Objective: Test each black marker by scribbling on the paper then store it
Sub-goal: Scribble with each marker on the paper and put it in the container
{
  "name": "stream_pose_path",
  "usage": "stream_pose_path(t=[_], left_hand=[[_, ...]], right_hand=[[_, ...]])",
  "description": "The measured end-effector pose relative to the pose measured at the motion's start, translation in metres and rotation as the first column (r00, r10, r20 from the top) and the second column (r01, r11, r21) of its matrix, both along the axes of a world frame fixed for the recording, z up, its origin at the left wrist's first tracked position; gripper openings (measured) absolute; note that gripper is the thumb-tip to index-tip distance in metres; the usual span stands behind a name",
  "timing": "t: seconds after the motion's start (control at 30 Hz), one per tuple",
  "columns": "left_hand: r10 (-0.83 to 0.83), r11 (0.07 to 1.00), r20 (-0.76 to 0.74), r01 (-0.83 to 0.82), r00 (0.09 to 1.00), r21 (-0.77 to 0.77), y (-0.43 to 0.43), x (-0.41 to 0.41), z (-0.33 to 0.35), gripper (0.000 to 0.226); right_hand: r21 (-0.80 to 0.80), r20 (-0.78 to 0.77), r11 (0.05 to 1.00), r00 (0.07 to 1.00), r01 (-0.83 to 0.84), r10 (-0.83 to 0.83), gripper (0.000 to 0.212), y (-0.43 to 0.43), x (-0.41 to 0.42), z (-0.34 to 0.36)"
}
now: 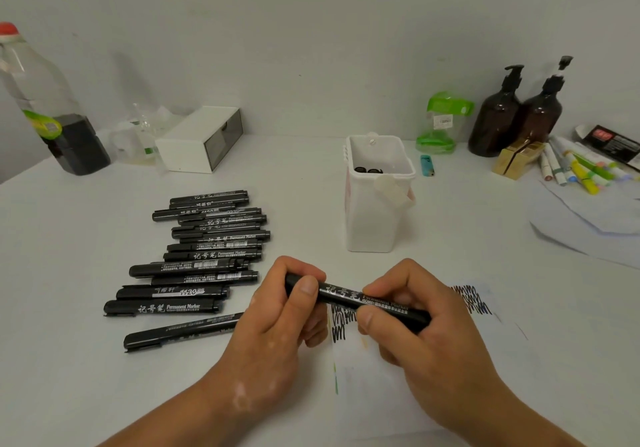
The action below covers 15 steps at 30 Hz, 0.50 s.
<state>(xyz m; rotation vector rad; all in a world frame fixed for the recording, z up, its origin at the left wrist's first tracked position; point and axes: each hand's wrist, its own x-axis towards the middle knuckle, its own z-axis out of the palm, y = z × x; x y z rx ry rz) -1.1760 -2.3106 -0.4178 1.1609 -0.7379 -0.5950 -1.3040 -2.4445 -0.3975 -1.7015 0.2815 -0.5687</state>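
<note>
Both hands hold one black marker (pixel 356 299) level over the paper (pixel 381 377): left hand (pixel 277 322) grip clamps one end, right hand (pixel 426 325) the barrel. Light, rigid, slick plastic; white bin (pixel 375 218) waits at twelve o'clock.

Two brown pump bottles (pixel 512 117), lighter (pixel 427 165)

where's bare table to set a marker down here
Bare table lies between the marker pile and the white bin, and in front of the white box. Crowded: the far right, around the brown bottles and coloured pens.
</note>
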Motion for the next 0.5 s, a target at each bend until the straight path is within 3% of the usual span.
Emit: stream_pose_path(t=[0.17,0.33,0.5], left_hand=[[-0.016,1.0,0.087,0.014,0.996,0.025,0.001,0.011,0.004,0.043],[-0.113,0.991,-0.046,0.109,0.993,-0.076,-0.001,0.009,0.006,0.048],[-0.053,0.998,0.159,0.049,0.986,0.027,0.003,0.006,0.017,0.043]], right_hand=[[0.086,-0.007,0.996,0.999,-0.033,0.034,0.022,-0.005,0.002,0.009],[0.168,-0.025,0.983,0.997,-0.073,0.078,0.024,-0.002,0.002,0.009],[-0.058,-0.063,0.998,0.998,-0.016,0.012,0.019,0.001,0.002,0.007]])
